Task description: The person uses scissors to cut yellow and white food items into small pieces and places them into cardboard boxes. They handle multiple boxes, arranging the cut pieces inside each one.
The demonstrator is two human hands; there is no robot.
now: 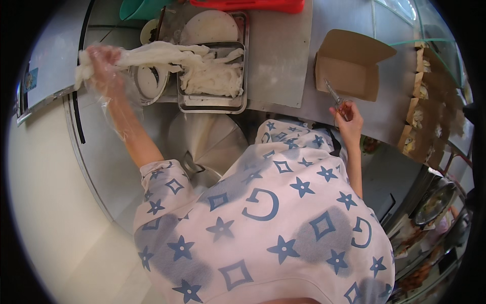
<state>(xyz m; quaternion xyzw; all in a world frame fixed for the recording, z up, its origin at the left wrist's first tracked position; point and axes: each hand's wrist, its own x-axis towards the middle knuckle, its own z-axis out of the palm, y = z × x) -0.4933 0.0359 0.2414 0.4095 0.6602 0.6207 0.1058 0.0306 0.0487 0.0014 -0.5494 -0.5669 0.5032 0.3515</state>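
My left hand [104, 64], in a loose clear plastic glove, grips one end of a long white, soft food strip [159, 55]. The strip stretches across to a metal tray [212, 103], where more white folded strips [214, 79] lie heaped. Bare fingers of my right hand [349, 117] are closed round the handles of a pair of scissors [334, 93]. The blades point up and left, over the near edge of an open brown cardboard box [347, 72]. No food shows inside that box.
Behind the tray stands a round white lid or board [210, 28]; left of it is a round pot [152, 83]. A red container [250, 4] sits at the back. Several filled cardboard boxes [417, 114] line the right side. Below the counter is a large metal lid [207, 136].
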